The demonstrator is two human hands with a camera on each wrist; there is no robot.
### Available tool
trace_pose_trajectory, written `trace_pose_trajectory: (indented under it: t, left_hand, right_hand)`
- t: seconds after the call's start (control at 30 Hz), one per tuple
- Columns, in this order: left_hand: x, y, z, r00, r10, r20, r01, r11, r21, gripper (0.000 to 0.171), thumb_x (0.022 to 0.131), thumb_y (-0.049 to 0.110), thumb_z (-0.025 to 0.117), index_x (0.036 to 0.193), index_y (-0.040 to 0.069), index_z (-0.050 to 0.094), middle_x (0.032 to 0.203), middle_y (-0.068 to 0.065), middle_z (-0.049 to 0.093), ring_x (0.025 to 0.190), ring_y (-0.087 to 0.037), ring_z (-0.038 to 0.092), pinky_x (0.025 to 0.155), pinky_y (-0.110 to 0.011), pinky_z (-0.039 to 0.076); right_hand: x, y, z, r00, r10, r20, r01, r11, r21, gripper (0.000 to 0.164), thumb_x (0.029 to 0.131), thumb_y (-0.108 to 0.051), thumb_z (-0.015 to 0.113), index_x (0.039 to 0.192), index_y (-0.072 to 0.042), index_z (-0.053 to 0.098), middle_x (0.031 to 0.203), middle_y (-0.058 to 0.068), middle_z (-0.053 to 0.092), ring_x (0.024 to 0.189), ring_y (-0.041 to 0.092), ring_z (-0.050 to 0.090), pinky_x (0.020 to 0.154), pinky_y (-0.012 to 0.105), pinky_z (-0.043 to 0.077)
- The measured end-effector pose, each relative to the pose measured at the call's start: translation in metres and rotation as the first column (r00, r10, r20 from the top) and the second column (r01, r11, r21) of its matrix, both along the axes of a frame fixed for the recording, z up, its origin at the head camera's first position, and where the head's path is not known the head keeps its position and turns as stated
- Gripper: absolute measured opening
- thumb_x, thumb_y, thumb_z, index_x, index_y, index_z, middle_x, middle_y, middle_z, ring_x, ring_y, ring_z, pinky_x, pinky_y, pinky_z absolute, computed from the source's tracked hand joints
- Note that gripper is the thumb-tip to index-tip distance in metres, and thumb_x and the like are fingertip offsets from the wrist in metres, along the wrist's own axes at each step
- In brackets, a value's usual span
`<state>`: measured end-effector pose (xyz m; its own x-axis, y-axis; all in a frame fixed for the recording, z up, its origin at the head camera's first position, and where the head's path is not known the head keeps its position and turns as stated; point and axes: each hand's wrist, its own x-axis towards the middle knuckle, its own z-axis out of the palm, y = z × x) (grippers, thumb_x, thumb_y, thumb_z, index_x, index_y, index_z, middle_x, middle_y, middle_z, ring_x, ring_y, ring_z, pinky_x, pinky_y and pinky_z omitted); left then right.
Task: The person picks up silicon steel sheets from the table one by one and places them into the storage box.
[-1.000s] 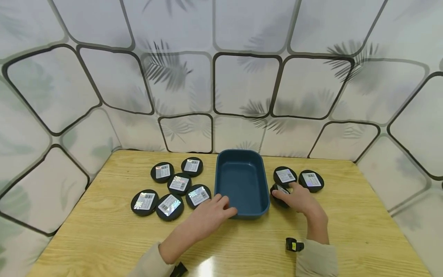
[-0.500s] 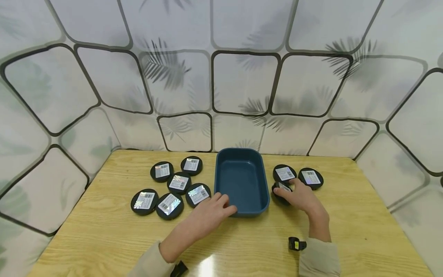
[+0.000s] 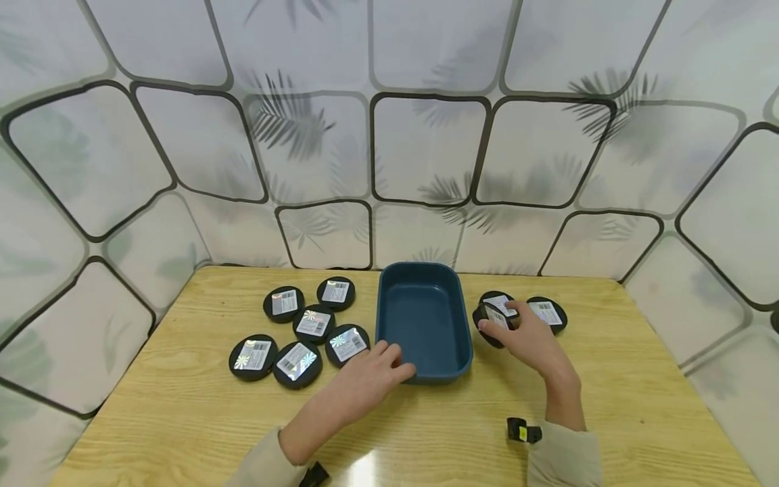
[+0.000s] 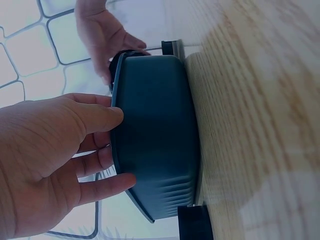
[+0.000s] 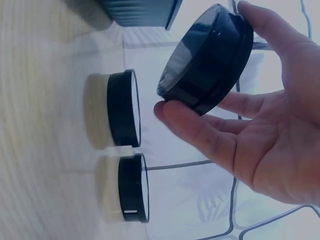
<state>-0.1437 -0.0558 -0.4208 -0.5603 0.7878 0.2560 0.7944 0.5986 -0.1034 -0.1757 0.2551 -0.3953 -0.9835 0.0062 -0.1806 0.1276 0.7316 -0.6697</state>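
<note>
My right hand grips a round black disc-shaped container by its edge, between thumb and fingers. In the right wrist view it is tilted and raised off the wooden table, with its labelled face turned away from the palm. My left hand holds the near rim of a deep blue plastic bin. In the left wrist view, the thumb lies over the bin's outer wall while some fingers pass behind the rim. The bin's floor shows bare in the head view.
Two more black containers lie on the right, one partly behind the held one, the other farther right. Several like them, including one nearest the left, lie label up left of the bin. A patterned curtain stands behind the table.
My right hand has lifted the black container off the table and tilted it, raising it near the bin's right side. My left hand stays at the bin's rim.
</note>
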Motion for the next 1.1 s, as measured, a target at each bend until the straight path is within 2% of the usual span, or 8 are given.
trace_pose_trajectory:
  t: [0.33,0.53,0.67,0.9,1.1]
  left_hand:
    - [-0.001,0.0,-0.003,1.0,-0.004,-0.029,0.005,1.0,0.013,0.018,0.095,0.013,0.062,0.11,0.024,0.064,0.091,0.001,0.05,0.08,-0.015,0.044,0.057,-0.022,0.038]
    - [-0.003,0.001,-0.001,1.0,-0.002,-0.017,0.002,1.0,0.007,0.019,0.095,0.014,0.064,0.11,0.024,0.064,0.092,0.001,0.05,0.081,-0.015,0.045,0.058,-0.022,0.04]
    - [-0.002,0.001,0.0,1.0,0.0,-0.003,0.0,1.0,-0.006,0.02,0.095,0.014,0.064,0.112,0.024,0.064,0.092,0.001,0.051,0.081,-0.015,0.045,0.059,-0.022,0.041]
    - [-0.002,0.001,-0.001,1.0,0.003,-0.009,-0.003,1.0,-0.007,0.019,0.095,0.015,0.063,0.112,0.024,0.064,0.092,0.001,0.051,0.081,-0.015,0.045,0.059,-0.022,0.041]
    - [-0.001,0.0,-0.002,1.0,0.007,-0.002,-0.007,1.0,-0.014,0.019,0.096,0.016,0.063,0.113,0.024,0.064,0.093,0.001,0.052,0.081,-0.014,0.046,0.059,-0.022,0.042]
  right_hand:
    - [0.002,-0.015,0.01,0.996,0.029,-0.083,-0.034,0.997,-0.064,0.097,0.085,-0.064,0.066,0.155,-0.009,0.028,0.141,0.028,0.047,0.124,0.041,0.051,0.091,0.055,0.047]
    - [0.001,-0.029,0.012,0.992,0.07,-0.101,-0.077,0.994,-0.074,0.093,0.084,-0.063,0.068,0.153,-0.013,0.031,0.146,0.025,0.043,0.132,0.043,0.043,0.094,0.057,0.045]
    - [0.003,-0.035,0.011,0.984,0.11,-0.139,-0.12,0.99,-0.067,0.093,0.083,-0.061,0.07,0.153,-0.012,0.033,0.149,0.023,0.041,0.133,0.043,0.043,0.097,0.059,0.044]
    - [0.003,-0.045,0.007,0.951,0.192,-0.242,-0.211,0.976,-0.055,0.092,0.081,-0.047,0.079,0.151,-0.006,0.035,0.15,0.02,0.041,0.134,0.04,0.043,0.102,0.059,0.04]
    - [0.004,-0.058,0.004,0.911,0.258,-0.321,-0.285,0.958,-0.038,0.089,0.078,-0.033,0.085,0.149,-0.005,0.039,0.145,0.02,0.045,0.125,0.036,0.049,0.097,0.054,0.043]
